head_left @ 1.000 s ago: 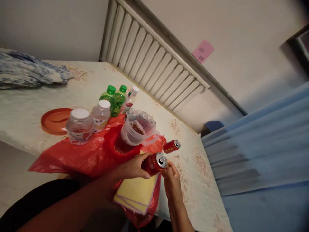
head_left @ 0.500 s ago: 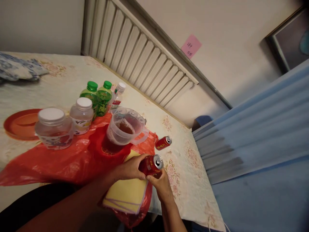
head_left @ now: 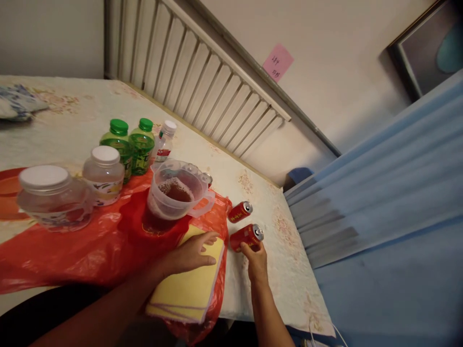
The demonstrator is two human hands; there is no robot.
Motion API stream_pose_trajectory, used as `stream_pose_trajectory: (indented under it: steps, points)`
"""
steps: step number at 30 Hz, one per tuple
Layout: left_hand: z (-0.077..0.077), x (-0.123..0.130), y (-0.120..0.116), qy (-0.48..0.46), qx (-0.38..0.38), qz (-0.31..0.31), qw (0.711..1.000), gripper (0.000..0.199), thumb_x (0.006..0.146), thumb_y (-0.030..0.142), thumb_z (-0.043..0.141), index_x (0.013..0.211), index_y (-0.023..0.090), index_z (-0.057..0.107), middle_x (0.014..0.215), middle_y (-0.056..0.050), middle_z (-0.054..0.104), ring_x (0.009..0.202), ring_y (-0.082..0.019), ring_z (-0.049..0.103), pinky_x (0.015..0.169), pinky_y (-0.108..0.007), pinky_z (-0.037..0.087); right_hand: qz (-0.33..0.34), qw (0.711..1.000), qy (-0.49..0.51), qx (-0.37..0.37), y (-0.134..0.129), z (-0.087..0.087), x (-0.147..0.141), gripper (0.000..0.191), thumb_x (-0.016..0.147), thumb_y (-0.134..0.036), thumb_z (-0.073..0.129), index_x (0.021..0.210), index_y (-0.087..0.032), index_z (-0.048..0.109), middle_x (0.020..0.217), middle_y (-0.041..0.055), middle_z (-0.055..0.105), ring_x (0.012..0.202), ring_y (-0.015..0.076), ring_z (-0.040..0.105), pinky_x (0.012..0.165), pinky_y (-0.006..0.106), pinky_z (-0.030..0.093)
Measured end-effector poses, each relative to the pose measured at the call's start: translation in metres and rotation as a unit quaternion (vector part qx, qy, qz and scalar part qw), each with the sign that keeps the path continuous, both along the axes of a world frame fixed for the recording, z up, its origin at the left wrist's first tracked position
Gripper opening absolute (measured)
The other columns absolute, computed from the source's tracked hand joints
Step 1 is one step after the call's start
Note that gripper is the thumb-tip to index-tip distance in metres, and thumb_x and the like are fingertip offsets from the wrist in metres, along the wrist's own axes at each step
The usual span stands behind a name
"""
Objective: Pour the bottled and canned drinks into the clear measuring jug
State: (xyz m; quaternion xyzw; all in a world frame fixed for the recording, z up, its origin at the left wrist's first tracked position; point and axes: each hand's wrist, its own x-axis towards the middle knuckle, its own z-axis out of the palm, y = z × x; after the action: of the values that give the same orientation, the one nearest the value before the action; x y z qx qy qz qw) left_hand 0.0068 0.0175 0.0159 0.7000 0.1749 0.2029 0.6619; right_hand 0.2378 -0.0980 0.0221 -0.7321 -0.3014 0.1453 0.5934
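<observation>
My right hand is wrapped round an opened red drink can, low over or on the tablecloth; whether the can touches the cloth I cannot tell. Just behind it stands a second opened red can. My left hand holds nothing, its fingers apart above a folded yellow cloth. Beyond that hand, a clear plastic measuring jug with a handle contains foamy brown liquid. The jug stands on a red plastic bag. Behind the jug, another can is mostly hidden.
Left of the jug are two clear jars with white lids, two green-capped bottles and a white-capped bottle. An orange plate lies far left. A radiator lines the wall; a blue curtain hangs right.
My left hand has let go of the can and opened. My right hand has carried the can to the right, beside the other red can. The view has shifted slightly.
</observation>
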Motion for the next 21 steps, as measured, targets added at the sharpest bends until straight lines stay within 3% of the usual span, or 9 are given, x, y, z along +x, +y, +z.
stream_pose_trajectory:
  steps: [4,10,15,21]
  points:
    - [0.002,-0.006,0.001,0.02,0.007,-0.002,1.0,0.067,0.074,0.027,0.065,0.138,0.017,0.048,0.144,-0.015,0.053,0.126,-0.028,0.055,0.103,-0.04,0.044,-0.091,0.995,-0.051,0.007,0.017,-0.013,0.033,0.044,0.058,-0.039,0.077,0.093,-0.015,0.067,0.077,0.0024,0.072,0.071,0.0198,0.065,0.067,0.03,0.05]
    - [0.009,-0.009,0.001,0.053,0.008,-0.001,0.999,0.067,0.074,0.026,0.062,0.138,0.013,0.047,0.139,-0.016,0.057,0.12,-0.028,0.058,0.1,-0.039,0.046,-0.142,0.987,-0.072,-0.007,0.049,-0.028,0.062,0.048,0.055,-0.041,0.078,0.094,-0.016,0.065,0.077,0.001,0.07,0.07,0.0189,0.061,0.066,0.029,0.048]
    - [0.006,-0.007,0.001,0.048,-0.005,-0.003,0.999,0.067,0.073,0.026,0.064,0.137,0.016,0.048,0.135,-0.014,0.06,0.115,-0.027,0.06,0.099,-0.039,0.046,-0.156,0.984,-0.086,-0.02,0.065,-0.04,0.074,0.055,0.054,-0.043,0.077,0.099,-0.015,0.065,0.083,0.0015,0.07,0.073,0.0201,0.061,0.07,0.031,0.048]
    - [0.003,-0.006,0.0,0.053,-0.011,-0.011,0.998,0.067,0.073,0.026,0.063,0.137,0.014,0.047,0.133,-0.015,0.061,0.113,-0.027,0.059,0.099,-0.04,0.047,-0.139,0.986,-0.093,-0.022,0.065,-0.057,0.076,0.055,0.054,-0.04,0.078,0.102,-0.016,0.065,0.089,0.0042,0.073,0.08,0.0231,0.064,0.075,0.032,0.049]
